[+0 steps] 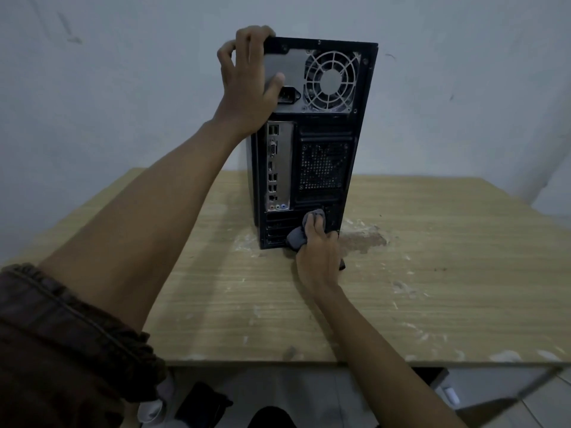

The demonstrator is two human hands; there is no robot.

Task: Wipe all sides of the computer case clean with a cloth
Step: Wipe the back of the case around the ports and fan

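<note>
- The computer case [312, 143] stands upright on the counter [401, 288], rear panel facing the person.
- Left hand [247, 84] clasps its top corner, grip steadying it against tipping.
- Right hand [318, 251] holds the bunched cloth [298, 236] against the lower rear.

Dim, bluish, soft picture; wide-angle bending at the edges, faint shadows.

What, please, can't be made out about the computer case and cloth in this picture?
- Head view: the front, top and right side of the computer case, hidden behind the face turned to the camera.
- Head view: most of the cloth, covered by the right hand holding it.
- Head view: some fingertips of the left hand, curled over the case's top corner.
</note>
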